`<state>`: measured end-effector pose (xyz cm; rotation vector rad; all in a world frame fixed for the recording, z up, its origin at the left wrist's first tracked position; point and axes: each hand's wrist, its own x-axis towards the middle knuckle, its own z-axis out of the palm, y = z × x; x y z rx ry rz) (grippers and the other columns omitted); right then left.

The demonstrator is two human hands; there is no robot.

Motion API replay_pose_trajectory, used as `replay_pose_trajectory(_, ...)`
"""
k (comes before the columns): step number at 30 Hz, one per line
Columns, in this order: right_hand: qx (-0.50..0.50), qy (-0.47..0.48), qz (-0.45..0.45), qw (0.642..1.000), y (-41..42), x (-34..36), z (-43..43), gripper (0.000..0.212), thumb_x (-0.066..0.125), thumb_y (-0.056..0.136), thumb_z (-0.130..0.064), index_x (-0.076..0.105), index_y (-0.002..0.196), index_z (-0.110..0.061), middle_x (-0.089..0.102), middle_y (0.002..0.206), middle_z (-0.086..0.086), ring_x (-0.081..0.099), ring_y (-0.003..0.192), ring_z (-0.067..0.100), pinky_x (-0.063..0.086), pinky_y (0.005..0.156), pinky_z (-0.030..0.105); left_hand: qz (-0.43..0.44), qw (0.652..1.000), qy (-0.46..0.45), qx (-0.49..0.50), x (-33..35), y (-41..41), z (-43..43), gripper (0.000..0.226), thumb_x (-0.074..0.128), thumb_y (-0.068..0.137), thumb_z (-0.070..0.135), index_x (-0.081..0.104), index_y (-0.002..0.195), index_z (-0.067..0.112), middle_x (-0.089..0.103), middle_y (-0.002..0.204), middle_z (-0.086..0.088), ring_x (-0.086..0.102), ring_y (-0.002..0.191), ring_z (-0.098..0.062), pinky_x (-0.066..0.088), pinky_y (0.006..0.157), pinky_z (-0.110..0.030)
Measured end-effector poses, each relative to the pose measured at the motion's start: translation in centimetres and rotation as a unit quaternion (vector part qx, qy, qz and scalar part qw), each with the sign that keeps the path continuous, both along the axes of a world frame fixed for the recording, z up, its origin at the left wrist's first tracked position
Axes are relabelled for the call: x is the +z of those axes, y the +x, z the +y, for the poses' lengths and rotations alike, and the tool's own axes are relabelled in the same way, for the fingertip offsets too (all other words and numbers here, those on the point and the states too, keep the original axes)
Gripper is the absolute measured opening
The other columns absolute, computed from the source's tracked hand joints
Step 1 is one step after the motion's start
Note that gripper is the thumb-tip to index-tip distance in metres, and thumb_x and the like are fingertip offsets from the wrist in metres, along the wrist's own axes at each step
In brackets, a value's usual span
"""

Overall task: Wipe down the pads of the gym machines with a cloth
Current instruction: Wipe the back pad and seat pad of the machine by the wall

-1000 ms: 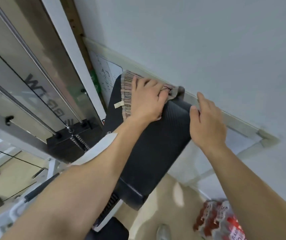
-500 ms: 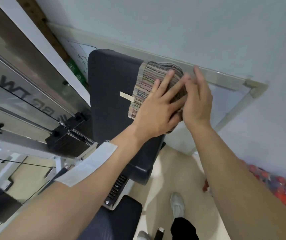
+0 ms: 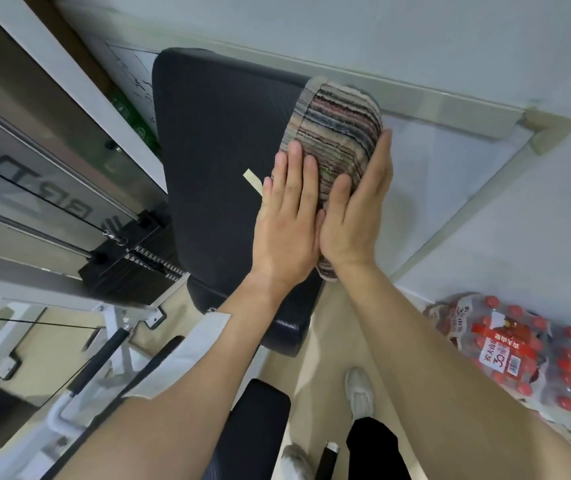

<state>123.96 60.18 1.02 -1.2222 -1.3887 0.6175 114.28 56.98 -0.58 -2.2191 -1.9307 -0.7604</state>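
Down by the person's feet, a dark seat pad (image 3: 260,420) sits low in the head view, with a pale shoe (image 3: 358,393) on the beige floor (image 3: 325,334) just beside it. To the right on that floor lies a shrink-wrapped pack of red-capped bottles (image 3: 505,348). Both bare forearms reach up from here, and a white band (image 3: 187,348) wraps the left one.

Farther up, the left hand (image 3: 287,216) lies flat with straight fingers, palm pressing the lower part of a striped cloth (image 3: 336,123) against the black back pad (image 3: 215,143). The right hand (image 3: 356,209) touches the left at the heel. Its fingers are also straight and run up the cloth's right side at the pad's right edge, while its thumb rests on the cloth's face. Neither hand curls around anything. The cloth covers the pad's upper right corner and hangs down its right edge, and a small pale tag (image 3: 252,180) sticks out at its left.

Left of the pad, a black weight stack (image 3: 128,261) hangs on a cable inside the machine's frame. Behind the pad is a pale wall (image 3: 415,36) carrying a framed board (image 3: 450,174).
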Motion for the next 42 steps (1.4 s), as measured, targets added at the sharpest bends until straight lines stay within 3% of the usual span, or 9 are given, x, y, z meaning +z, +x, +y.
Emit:
replay_pose_trajectory(5, 0.026, -0.001, 0.066, 0.998, -0.9, -6.2, -1.8, 0.078, 0.018, 0.101, -0.061, 0.012, 0.159, -0.008, 0.03, 0.162, 0.018, 0.035, 0.148, 0.027, 0.036, 0.117, 0.047, 0.042, 0.998, 0.037, -0.036, -6.2, -1.9, -1.5, 0.064, 0.012, 0.105, 0.038, -0.02, 0.155, 0.014, -0.029, 0.163, -0.005, -0.021, 0.152, -0.022, -0.003, 0.126, -0.041)
replay_pose_trajectory(8, 0.018, -0.019, 0.08, 0.996, -1.8, -10.5, -4.2, 0.08, 0.019, 0.103, -0.058, 0.015, 0.157, 0.001, 0.035, 0.159, 0.02, 0.037, 0.147, 0.028, 0.035, 0.116, 0.054, 0.053, 0.997, 0.046, -0.041, -10.6, -3.0, -3.7, 0.066, 0.015, 0.105, 0.04, -0.018, 0.156, 0.013, -0.028, 0.164, -0.003, -0.017, 0.154, -0.024, -0.003, 0.126, -0.043)
replay_pose_trajectory(17, -0.005, -0.155, 0.024, 0.988, -3.7, -20.8, -11.9, 0.086, 0.011, 0.099, -0.067, 0.018, 0.158, -0.005, 0.042, 0.154, 0.021, 0.046, 0.139, 0.032, 0.038, 0.112, 0.051, 0.094, 0.992, -0.088, 0.01, -19.0, -4.3, -12.1, 0.062, 0.04, 0.097, 0.037, 0.027, 0.147, 0.003, 0.026, 0.156, -0.016, 0.025, 0.142, -0.038, 0.029, 0.112, -0.059)
replay_pose_trajectory(21, -0.009, -0.201, -0.004, 0.98, -3.5, -19.8, -13.0, 0.076, 0.013, 0.098, -0.061, 0.014, 0.16, -0.017, 0.04, 0.157, 0.016, 0.042, 0.141, 0.03, 0.034, 0.116, 0.041, 0.084, 0.987, -0.139, 0.017, -17.4, -3.6, -13.4, 0.076, 0.037, 0.1, 0.037, -0.005, 0.158, 0.012, 0.006, 0.163, -0.013, -0.004, 0.155, -0.031, 0.024, 0.123, -0.049)
replay_pose_trajectory(24, 0.004, -0.186, 0.024, 0.982, -3.2, -15.5, -11.1, 0.07, 0.018, 0.1, -0.055, 0.012, 0.161, -0.021, 0.037, 0.16, 0.008, 0.041, 0.144, 0.024, 0.038, 0.115, 0.048, 0.072, 0.985, -0.157, -0.014, -12.7, -3.1, -10.9, 0.083, 0.034, 0.099, 0.039, -0.026, 0.153, 0.017, -0.013, 0.164, -0.01, -0.021, 0.153, -0.023, 0.014, 0.125, -0.048)
replay_pose_trajectory(30, -0.014, -0.012, 0.088, 0.996, -0.7, 0.5, 1.8, 0.058, 0.027, 0.106, -0.035, 0.024, 0.157, -0.008, 0.038, 0.158, 0.011, 0.039, 0.142, 0.011, 0.031, 0.118, 0.023, 0.046, 0.999, -0.012, -0.005, 2.8, -0.2, 1.4, 0.069, 0.034, 0.106, 0.033, -0.003, 0.156, 0.003, 0.001, 0.167, -0.018, 0.0, 0.155, -0.032, 0.01, 0.126, -0.046)
replay_pose_trajectory(32, 0.01, 0.021, 0.113, 0.993, 0.1, 2.8, 4.3, 0.054, 0.029, 0.106, -0.036, 0.042, 0.147, -0.004, 0.054, 0.144, 0.012, 0.05, 0.133, 0.016, 0.039, 0.115, 0.034, 0.031, 0.999, 0.019, -0.011, 5.2, 0.9, 3.3, 0.066, 0.034, 0.106, 0.033, 0.004, 0.158, 0.004, 0.005, 0.167, -0.017, 0.003, 0.155, -0.031, 0.009, 0.126, -0.045)
replay_pose_trajectory(35, 0.023, 0.018, 0.142, 0.989, 0.0, 1.4, 4.2, 0.059, 0.027, 0.106, -0.041, 0.041, 0.149, -0.003, 0.053, 0.146, 0.012, 0.049, 0.137, 0.02, 0.038, 0.114, 0.046, 0.013, 0.999, 0.037, 0.013, 3.9, 1.5, 3.0, 0.064, 0.035, 0.107, 0.031, 0.008, 0.158, 0.004, 0.009, 0.167, -0.017, 0.006, 0.155, -0.031, 0.011, 0.126, -0.047)
replay_pose_trajectory(42, 0.03, -0.083, 0.166, 0.982, -2.4, -10.3, -5.8, 0.067, 0.015, 0.104, -0.047, 0.012, 0.161, -0.013, 0.025, 0.164, 0.0, 0.03, 0.148, 0.002, 0.028, 0.12, 0.026, 0.056, 0.997, -0.055, 0.002, -9.3, -1.5, -5.8, 0.066, 0.019, 0.107, 0.036, -0.024, 0.153, 0.014, -0.012, 0.163, -0.011, -0.018, 0.152, -0.026, 0.005, 0.126, -0.045)
